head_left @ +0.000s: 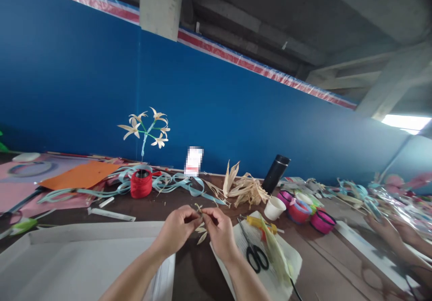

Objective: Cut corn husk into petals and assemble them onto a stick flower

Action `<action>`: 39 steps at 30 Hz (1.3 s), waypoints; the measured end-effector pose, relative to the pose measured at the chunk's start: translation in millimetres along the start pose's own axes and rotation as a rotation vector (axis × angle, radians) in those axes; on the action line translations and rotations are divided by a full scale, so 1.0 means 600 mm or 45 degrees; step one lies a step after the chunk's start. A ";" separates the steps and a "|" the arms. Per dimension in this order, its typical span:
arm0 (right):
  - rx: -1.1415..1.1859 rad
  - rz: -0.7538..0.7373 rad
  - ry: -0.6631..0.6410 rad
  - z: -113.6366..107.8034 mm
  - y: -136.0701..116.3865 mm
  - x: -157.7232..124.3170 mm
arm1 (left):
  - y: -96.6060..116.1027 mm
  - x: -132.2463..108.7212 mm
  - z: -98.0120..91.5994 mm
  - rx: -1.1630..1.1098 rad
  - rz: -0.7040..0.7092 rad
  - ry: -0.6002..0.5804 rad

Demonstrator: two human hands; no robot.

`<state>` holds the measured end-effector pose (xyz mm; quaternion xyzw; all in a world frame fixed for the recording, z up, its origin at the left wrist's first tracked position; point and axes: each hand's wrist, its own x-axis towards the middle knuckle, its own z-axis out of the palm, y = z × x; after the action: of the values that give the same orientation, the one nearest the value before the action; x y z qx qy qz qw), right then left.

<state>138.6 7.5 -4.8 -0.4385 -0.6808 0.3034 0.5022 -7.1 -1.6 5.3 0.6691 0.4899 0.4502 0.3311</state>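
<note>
My left hand (178, 230) and my right hand (220, 232) meet above the brown table, fingertips pinched together. Between them is a small flower (201, 237) that looks made of dried corn husk. Its pale petals hang below my fingers and a thin end pokes up above them; the middle is hidden. To the right of my right hand, black-handled scissors (257, 257) lie on white paper beside a yellow glue gun (258, 223) and a pale green husk (275, 249). Farther back, a bunch of dried husks (251, 190) rests on the table.
A spray of finished husk flowers (143, 132) stands in a red spool (141, 184) at the back. A white tray (84, 265) fills the front left. A white cup (274, 208), black bottle (276, 174) and pink ribbon roll (323, 221) stand right. Another person's hands (388, 234) are far right.
</note>
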 end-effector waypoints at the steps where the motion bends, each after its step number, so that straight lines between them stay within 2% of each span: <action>1: -0.020 -0.001 0.013 0.000 0.000 0.000 | 0.002 -0.003 0.002 0.075 0.056 0.048; 5: -0.104 -0.026 0.055 0.002 -0.001 -0.002 | 0.005 -0.013 0.009 0.377 0.195 0.220; 9: -0.188 -0.056 0.064 0.005 0.000 -0.007 | 0.002 -0.017 0.012 0.493 0.285 0.297; 12: -0.184 -0.036 0.058 0.007 0.002 -0.006 | -0.001 -0.014 0.009 0.414 0.307 0.348; 14: -0.111 0.026 0.050 0.008 0.005 -0.004 | -0.005 -0.010 0.005 0.297 0.290 0.438; 17: 0.024 0.131 0.029 0.006 0.006 -0.001 | -0.013 -0.002 -0.003 0.083 0.159 0.562; 19: 0.103 0.164 0.008 0.004 0.006 0.001 | -0.016 0.004 -0.007 -0.058 0.001 0.507; 23: 0.235 0.235 -0.023 0.002 0.006 0.002 | -0.016 0.009 -0.007 -0.319 -0.247 0.275; 29: 0.369 0.349 -0.082 0.005 0.012 0.001 | -0.017 0.013 -0.004 -0.437 -0.271 0.214; 39: 0.295 0.292 -0.085 0.004 0.003 0.002 | -0.014 0.010 -0.005 -0.483 -0.281 0.176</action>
<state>136.5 9.6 -6.5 -0.4422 -0.6030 0.4496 0.4887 -12.2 6.8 0.9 0.5049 0.4882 0.5399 0.4639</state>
